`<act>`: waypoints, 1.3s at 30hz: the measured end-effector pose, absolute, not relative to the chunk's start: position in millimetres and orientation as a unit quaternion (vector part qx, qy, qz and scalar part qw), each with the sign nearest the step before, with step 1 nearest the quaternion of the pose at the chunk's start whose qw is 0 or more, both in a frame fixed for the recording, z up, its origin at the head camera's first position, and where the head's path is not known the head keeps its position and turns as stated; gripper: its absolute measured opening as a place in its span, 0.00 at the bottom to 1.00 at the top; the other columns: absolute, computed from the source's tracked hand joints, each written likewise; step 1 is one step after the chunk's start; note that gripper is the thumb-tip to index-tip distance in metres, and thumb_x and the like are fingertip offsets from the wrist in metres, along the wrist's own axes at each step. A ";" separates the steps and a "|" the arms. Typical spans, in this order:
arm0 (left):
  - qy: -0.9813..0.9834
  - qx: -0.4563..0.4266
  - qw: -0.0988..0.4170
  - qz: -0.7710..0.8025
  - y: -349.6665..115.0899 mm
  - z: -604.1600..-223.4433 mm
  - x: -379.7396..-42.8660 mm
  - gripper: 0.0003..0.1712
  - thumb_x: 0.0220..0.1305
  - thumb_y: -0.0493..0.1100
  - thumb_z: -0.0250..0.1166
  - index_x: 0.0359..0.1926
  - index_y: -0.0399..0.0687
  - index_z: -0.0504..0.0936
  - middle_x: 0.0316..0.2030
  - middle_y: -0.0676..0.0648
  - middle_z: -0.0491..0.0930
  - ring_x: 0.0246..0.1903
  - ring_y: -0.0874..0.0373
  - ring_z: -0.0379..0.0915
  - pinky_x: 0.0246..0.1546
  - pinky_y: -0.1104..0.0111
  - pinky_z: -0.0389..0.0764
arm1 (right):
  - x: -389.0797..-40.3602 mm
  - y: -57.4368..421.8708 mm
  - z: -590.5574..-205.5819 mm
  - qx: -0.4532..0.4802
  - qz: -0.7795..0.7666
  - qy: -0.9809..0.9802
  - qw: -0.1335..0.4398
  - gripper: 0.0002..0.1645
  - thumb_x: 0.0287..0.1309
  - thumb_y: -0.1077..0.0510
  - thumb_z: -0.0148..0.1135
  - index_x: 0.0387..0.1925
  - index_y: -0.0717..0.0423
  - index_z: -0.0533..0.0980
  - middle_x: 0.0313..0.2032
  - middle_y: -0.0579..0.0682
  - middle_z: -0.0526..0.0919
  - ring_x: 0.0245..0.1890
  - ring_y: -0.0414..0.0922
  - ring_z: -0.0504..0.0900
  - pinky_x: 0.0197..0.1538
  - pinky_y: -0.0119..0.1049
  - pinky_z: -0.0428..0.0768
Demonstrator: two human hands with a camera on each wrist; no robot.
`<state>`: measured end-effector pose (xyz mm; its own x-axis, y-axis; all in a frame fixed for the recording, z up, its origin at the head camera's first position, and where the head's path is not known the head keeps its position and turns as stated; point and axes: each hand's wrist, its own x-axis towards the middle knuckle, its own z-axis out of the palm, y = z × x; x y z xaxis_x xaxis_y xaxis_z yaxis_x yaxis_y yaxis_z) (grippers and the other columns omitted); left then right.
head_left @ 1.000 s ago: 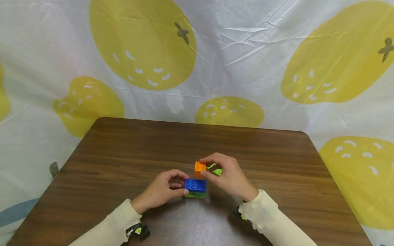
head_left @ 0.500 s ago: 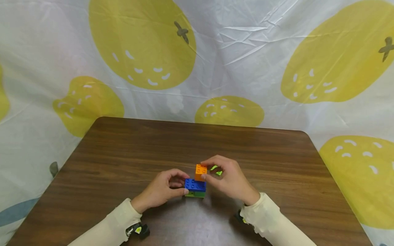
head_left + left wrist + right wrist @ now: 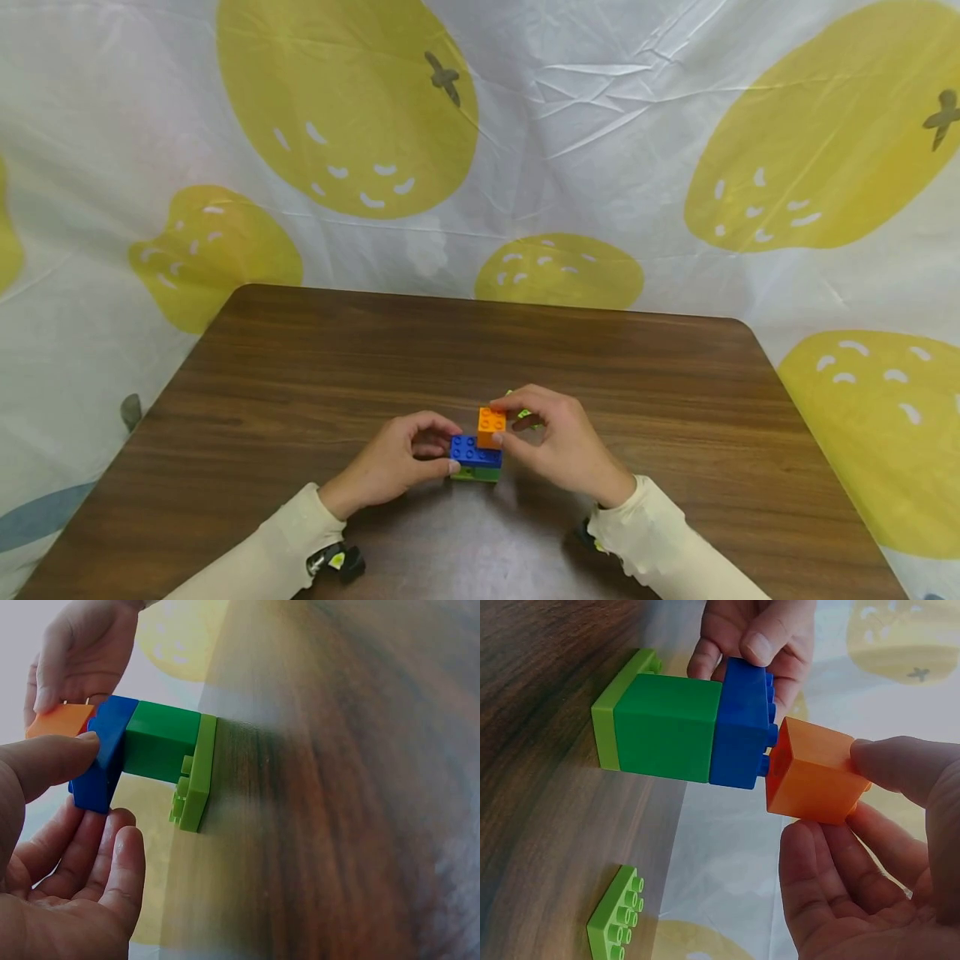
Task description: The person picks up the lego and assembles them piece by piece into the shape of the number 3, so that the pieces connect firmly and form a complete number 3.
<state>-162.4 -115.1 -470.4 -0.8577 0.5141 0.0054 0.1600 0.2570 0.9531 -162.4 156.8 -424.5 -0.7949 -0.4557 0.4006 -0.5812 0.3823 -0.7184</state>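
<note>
A small stack stands on the table: a thin lime plate point(image 3: 199, 780) at the bottom, a green brick point(image 3: 664, 727) on one end of it, and a long blue brick point(image 3: 467, 450) on top. My left hand point(image 3: 393, 462) holds the blue brick from the left, thumb on one side and fingers on the other. Between thumb and fingers, my right hand point(image 3: 562, 442) pinches an orange square brick point(image 3: 491, 427). The right wrist view has this orange brick slightly tilted, its hollow underside right at the studs on the blue brick's right end.
A second lime plate point(image 3: 616, 919) lies on the table beyond the stack, mostly hidden behind the right hand in the head view. The brown wooden table point(image 3: 360, 350) reaches back to a white curtain point(image 3: 360, 258) with yellow fruit prints.
My right hand has brought the orange brick down and slightly toward me, from behind the stack to over the blue brick's right end. The left hand has stayed in place.
</note>
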 end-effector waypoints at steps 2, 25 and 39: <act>0.778 0.214 0.157 0.570 -114.5 -470.2 -162.5 0.21 0.65 0.41 0.77 0.57 0.41 0.83 0.54 0.40 0.84 0.50 0.52 0.84 0.54 0.69 0.86 | -161.8 156.8 -425.0 0.315 0.462 -0.826 0.069 0.19 0.59 0.59 0.79 0.52 0.54 0.87 0.47 0.47 0.90 0.41 0.40 0.89 0.44 0.39 0.91; 0.778 0.215 0.156 0.569 -114.9 -470.2 -162.2 0.21 0.65 0.41 0.77 0.57 0.40 0.83 0.54 0.40 0.84 0.50 0.52 0.84 0.54 0.68 0.87 | -155.2 158.1 -428.3 0.314 0.459 -0.829 0.061 0.18 0.58 0.59 0.79 0.51 0.52 0.87 0.46 0.45 0.90 0.42 0.40 0.88 0.44 0.38 0.90; 0.781 0.213 0.154 0.566 -114.6 -470.8 -163.0 0.22 0.65 0.42 0.77 0.57 0.41 0.83 0.55 0.41 0.84 0.51 0.52 0.84 0.55 0.67 0.87 | -155.7 158.9 -427.9 0.330 0.439 -0.834 0.061 0.19 0.59 0.57 0.79 0.52 0.50 0.87 0.46 0.43 0.90 0.42 0.38 0.87 0.45 0.35 0.89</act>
<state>-163.0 -114.6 -470.8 -0.8618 0.5073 0.0004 0.1582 0.2680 0.9503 -155.7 158.9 -427.9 -0.7755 -0.4962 0.3904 -0.6026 0.3973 -0.6921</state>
